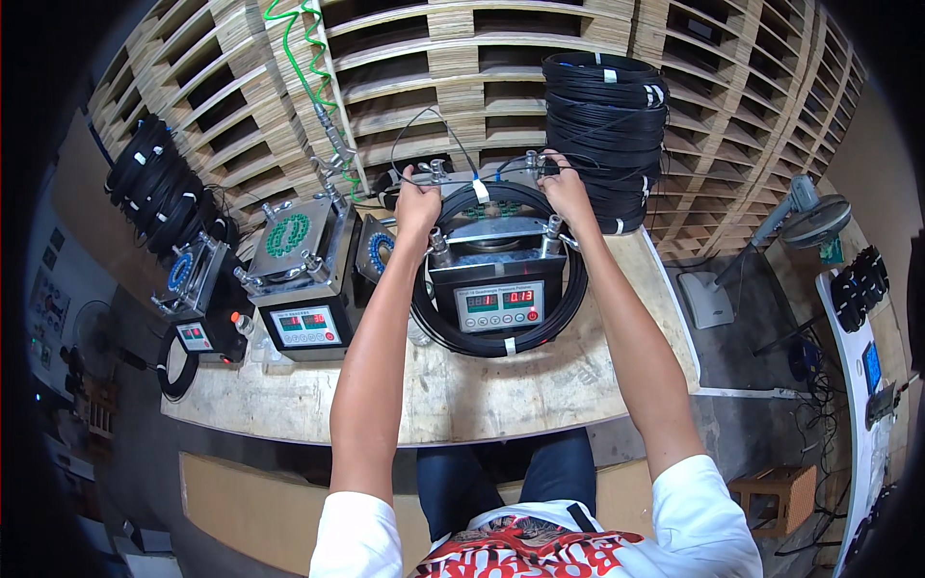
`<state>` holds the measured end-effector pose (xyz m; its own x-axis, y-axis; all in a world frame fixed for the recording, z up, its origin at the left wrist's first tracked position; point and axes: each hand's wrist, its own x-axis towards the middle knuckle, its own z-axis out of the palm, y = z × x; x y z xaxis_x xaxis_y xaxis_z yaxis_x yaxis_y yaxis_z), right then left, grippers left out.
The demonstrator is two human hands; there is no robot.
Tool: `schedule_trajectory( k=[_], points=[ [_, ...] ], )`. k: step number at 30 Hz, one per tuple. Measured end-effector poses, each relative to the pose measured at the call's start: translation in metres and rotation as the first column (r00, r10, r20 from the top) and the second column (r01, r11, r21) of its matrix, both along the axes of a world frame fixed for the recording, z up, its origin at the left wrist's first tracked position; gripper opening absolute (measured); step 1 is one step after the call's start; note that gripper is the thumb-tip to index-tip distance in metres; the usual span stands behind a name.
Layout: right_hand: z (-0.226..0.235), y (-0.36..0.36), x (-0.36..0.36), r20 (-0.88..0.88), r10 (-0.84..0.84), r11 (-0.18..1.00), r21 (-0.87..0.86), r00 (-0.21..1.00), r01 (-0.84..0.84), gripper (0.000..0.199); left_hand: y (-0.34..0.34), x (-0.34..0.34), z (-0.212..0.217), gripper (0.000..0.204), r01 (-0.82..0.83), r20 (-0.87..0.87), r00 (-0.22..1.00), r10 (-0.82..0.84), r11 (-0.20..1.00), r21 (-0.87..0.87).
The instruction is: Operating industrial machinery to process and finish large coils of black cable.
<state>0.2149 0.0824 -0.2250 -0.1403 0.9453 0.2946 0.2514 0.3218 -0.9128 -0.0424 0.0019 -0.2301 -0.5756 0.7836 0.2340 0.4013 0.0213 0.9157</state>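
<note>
A coil of black cable (574, 303) hangs around the front of a pressure polishing machine (497, 279) with a lit red display. White tags band the coil at its top and bottom. My left hand (416, 206) is closed at the machine's back left corner, beside a metal clamp knob, where a thin loop of the cable runs into its fingers. At the back right corner my right hand (567, 195) pinches the cable close to another clamp knob (534, 164). The fingertips of both hands are partly hidden.
Two similar machines stand to the left, one with a green-ringed plate (286, 235). A tall stack of black cable coils (605, 125) rises at the back right, with more coils (159, 183) at far left. Wooden pallets (462, 58) back the wooden table (482, 395). A green coiled air hose (313, 58) hangs down.
</note>
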Motion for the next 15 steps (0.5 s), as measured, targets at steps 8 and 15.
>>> schedule_trajectory(
  k=[8,15],
  points=[
    [0.004,-0.004,0.001,0.087,-0.072,0.997,0.028,0.994,0.070,0.050,-0.010,0.012,0.012,0.069,0.072,0.070,0.995,-0.078,0.994,0.084],
    [-0.003,0.002,-0.001,0.123,-0.093,0.989,0.128,0.988,0.077,0.049,-0.013,0.014,0.015,0.063,0.058,0.078,0.995,-0.058,0.998,-0.006]
  ],
)
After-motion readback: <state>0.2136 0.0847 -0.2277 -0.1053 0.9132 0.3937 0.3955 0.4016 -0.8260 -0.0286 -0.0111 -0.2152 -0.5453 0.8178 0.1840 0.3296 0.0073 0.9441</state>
